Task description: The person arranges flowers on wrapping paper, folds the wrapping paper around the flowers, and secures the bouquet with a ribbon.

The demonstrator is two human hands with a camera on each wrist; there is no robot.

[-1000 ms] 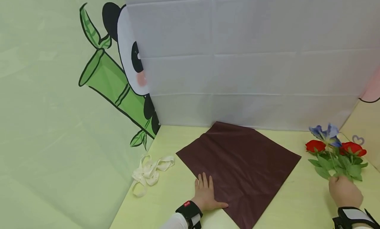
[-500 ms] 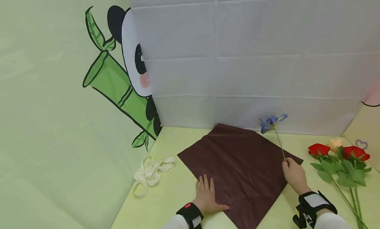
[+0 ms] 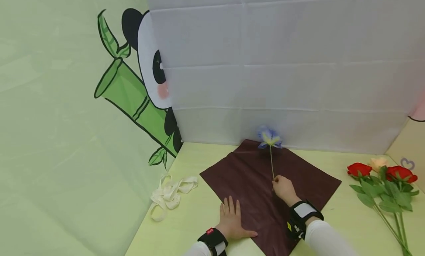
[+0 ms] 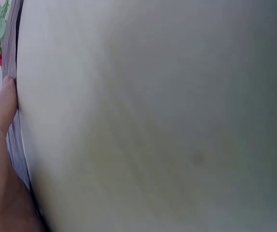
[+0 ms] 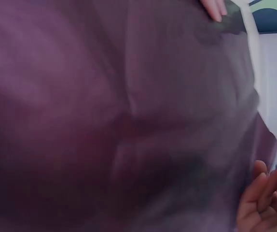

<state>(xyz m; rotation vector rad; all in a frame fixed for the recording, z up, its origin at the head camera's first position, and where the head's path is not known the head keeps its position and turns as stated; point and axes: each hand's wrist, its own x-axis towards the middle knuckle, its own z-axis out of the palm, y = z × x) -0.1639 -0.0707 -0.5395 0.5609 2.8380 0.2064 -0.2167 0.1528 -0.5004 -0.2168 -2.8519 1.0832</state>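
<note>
A dark maroon sheet of wrapping paper (image 3: pixel 252 186) lies turned like a diamond on the pale yellow table. My left hand (image 3: pixel 231 221) rests with fingers spread on the sheet's left edge, thumb pointing right. Over the middle of the sheet, my right hand (image 3: pixel 284 189) pinches the thin stem of a blue artificial flower (image 3: pixel 270 137), whose bloom points toward the back wall. In the right wrist view the curled fingers of the right hand (image 5: pixel 269 198) show at the lower right above the maroon surface; the bloom is out of that view.
Two red roses and a cream flower (image 3: pixel 378 163), with long green stems, lie at the right side of the table. A cream ribbon (image 3: pixel 169 193) sits loosely heaped at the left. Behind the table hangs a grey-white cloth (image 3: pixel 282 64).
My right hand has lifted the blue flower off the bunch at the right and carried it left over the maroon paper. The left hand stays in place.
</note>
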